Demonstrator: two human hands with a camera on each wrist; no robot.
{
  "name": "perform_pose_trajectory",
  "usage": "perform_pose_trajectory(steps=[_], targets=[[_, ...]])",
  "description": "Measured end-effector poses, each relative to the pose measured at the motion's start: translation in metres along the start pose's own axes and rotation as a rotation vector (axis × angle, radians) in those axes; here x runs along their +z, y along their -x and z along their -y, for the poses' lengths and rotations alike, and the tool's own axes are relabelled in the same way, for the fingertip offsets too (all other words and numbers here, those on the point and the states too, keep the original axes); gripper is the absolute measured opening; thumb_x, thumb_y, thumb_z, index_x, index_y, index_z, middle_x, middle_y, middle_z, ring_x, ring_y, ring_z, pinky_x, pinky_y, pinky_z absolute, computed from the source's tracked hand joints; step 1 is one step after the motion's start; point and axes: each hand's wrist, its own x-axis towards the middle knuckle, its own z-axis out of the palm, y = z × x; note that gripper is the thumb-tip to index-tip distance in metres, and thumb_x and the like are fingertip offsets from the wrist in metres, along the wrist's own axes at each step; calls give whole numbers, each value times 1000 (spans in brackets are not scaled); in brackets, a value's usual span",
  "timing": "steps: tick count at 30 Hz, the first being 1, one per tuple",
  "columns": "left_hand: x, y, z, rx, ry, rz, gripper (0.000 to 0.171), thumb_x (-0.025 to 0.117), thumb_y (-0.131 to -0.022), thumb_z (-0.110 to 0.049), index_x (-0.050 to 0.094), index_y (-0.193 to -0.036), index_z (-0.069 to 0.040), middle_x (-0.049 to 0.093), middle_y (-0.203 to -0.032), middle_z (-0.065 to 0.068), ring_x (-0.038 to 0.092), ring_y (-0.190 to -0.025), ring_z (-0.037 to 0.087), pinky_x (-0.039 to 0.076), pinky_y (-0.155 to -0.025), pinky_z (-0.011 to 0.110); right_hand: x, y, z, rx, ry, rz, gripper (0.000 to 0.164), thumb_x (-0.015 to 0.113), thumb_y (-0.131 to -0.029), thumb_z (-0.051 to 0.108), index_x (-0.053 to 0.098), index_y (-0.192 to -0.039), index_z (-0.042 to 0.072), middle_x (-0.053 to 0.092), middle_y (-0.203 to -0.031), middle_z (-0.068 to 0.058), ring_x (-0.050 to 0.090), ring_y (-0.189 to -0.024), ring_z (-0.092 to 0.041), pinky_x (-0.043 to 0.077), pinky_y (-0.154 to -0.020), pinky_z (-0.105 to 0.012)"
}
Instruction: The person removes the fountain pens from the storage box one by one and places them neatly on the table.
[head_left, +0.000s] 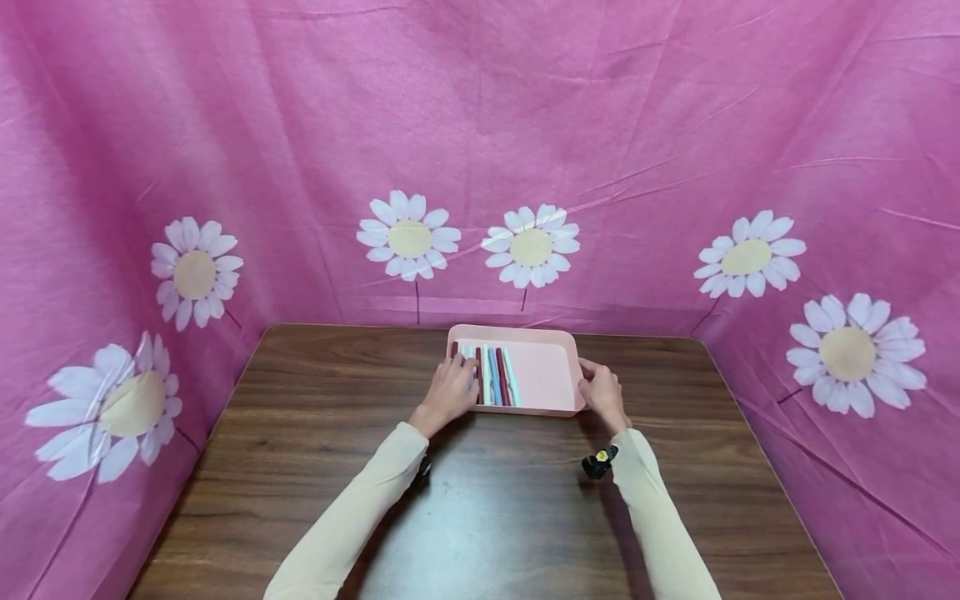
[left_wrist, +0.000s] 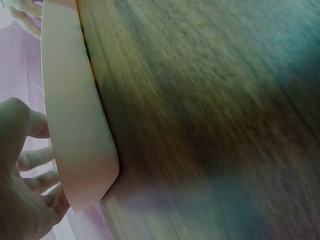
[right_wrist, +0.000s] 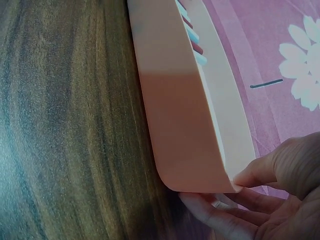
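A shallow pink tray (head_left: 555, 362) lies on the wooden table, close to its far edge. Slim pen-like sticks (head_left: 502, 375) in dark red, blue, pale aqua and cream lie side by side in its left half. Over the left end of the tray is my left hand (head_left: 448, 390), its fingers bent down among the leftmost sticks. The near wall (left_wrist: 75, 110) hides those fingertips in the left wrist view, so whether they grip a stick is unclear. My right hand (head_left: 602, 392) pinches the tray's right end, thumb inside the rim (right_wrist: 227, 175) and fingers outside.
The brown wood-grain table (head_left: 480, 500) stretches from the tray toward me. Behind and on both sides hangs a pink cloth (head_left: 480, 108) printed with white daisies. A small dark device (head_left: 598, 462) is strapped at my right wrist.
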Motion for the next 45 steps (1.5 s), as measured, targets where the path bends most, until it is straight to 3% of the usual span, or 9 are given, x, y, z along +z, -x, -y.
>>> perform_pose_trajectory(steps=[6, 13, 20, 25, 29, 35, 45], targets=[[0, 0, -2, -5, 36, -2, 17, 71, -91, -4, 69, -104, 7, 65, -98, 22, 66, -84, 36, 58, -80, 47, 1, 0, 1, 26, 15, -18, 55, 51, -90, 2, 60, -145, 1, 70, -125, -27, 64, -113, -48, 48, -96, -64], [0, -3, -11, -9, -78, 5, 15, 78, -84, -3, 67, -88, 6, 65, -85, 21, 67, -77, 37, 58, -73, 46, 0, 0, 1, 11, 34, -33, 55, 50, -90, 1, 59, -145, 1, 68, -128, -30, 63, -112, -51, 47, -96, -66], [7, -6, -15, -90, -125, 51, 17, 81, -85, -6, 68, -89, 4, 68, -83, 19, 71, -79, 35, 59, -71, 45, 4, 0, -1, 10, 52, -29, 56, 49, -89, 3, 59, -145, 2, 69, -121, -30, 64, -108, -52, 49, -93, -66], [13, -9, -17, -159, -127, 46, 14, 80, -85, -6, 68, -84, 2, 68, -81, 17, 71, -78, 33, 60, -69, 44, 4, -1, 0, 10, 55, -22, 57, 49, -89, 3, 59, -145, 2, 68, -125, -31, 64, -107, -52, 49, -93, -66], [17, -9, -19, -185, -102, -13, 16, 80, -85, -9, 67, -82, 0, 69, -82, 17, 72, -77, 34, 59, -66, 46, 3, -1, 0, 15, 49, -25, 56, 50, -90, 3, 59, -145, 2, 66, -129, -31, 63, -108, -52, 48, -94, -65], [16, -8, -20, -211, -42, -104, 18, 80, -87, -10, 67, -89, 2, 68, -90, 18, 71, -79, 36, 59, -66, 50, 2, -1, 0, 19, 46, -13, 55, 50, -91, 3, 59, -145, 2, 69, -121, -30, 62, -100, -47, 49, -90, -63], [5, -10, -23, -310, 147, -138, 21, 80, -86, -10, 72, -103, -1, 70, -96, 15, 72, -88, 40, 57, -74, 53, 3, -2, -2, 20, 45, -23, 57, 49, -90, 3, 59, -146, 3, 65, -131, -32, 63, -108, -51, 49, -93, -65]])
